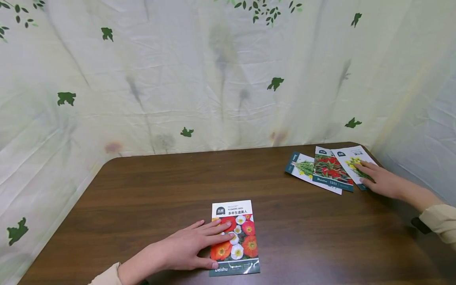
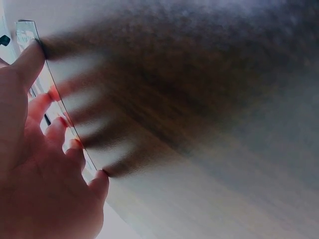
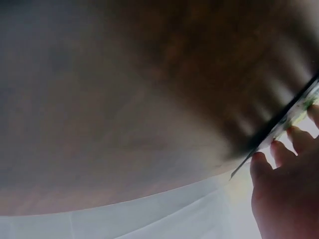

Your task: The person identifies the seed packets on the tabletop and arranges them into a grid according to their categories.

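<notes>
A flower seed packet (image 1: 249, 246) with red, orange and white blooms lies flat near the front middle of the table. My left hand (image 1: 194, 244) rests on its left part, fingers spread; in the left wrist view the fingertips of this hand (image 2: 55, 164) touch the packet's edge. At the back right, three seed packets overlap in a fan: one with green bunches (image 1: 303, 167), one with red flowers (image 1: 331, 168), and one with yellow flowers (image 1: 343, 154). My right hand (image 1: 382, 181) lies on the yellow-flower packet with fingers extended. The right wrist view shows the right fingers (image 3: 282, 153) along a packet edge.
The brown wooden table (image 1: 142, 198) has rounded back corners. A pale curtain (image 1: 199, 79) with green leaf prints hangs behind it and along both sides, close to the table's edges.
</notes>
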A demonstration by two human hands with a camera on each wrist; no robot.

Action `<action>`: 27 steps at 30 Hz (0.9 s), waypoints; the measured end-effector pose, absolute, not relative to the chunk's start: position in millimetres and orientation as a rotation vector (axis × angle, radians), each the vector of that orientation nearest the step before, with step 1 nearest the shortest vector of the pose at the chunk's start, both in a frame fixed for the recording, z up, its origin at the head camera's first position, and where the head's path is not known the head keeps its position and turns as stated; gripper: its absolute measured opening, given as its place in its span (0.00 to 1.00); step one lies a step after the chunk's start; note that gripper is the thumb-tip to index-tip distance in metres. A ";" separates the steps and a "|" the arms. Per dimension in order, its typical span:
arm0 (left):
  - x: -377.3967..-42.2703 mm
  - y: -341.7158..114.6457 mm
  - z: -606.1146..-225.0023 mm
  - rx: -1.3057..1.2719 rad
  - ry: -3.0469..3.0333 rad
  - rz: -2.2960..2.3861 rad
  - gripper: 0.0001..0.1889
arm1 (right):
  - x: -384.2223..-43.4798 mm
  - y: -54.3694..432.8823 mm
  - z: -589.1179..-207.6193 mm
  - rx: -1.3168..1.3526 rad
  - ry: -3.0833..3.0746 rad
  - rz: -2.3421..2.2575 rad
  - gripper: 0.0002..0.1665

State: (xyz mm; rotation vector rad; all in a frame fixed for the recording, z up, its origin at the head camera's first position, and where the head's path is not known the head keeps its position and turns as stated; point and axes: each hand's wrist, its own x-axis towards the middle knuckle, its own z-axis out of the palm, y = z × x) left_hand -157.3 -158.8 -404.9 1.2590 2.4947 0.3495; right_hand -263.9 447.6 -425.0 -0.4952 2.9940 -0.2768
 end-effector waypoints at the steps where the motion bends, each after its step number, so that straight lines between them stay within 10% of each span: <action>1: -157.6 -158.8 -404.9 1.258 2.495 0.349 0.35 | -263.0 448.7 -425.1 -0.495 2.988 -0.283 0.37; 27: -157.4 -159.0 -406.3 1.277 2.511 0.340 0.35 | -247.9 451.7 -420.3 -0.446 2.877 -0.359 0.38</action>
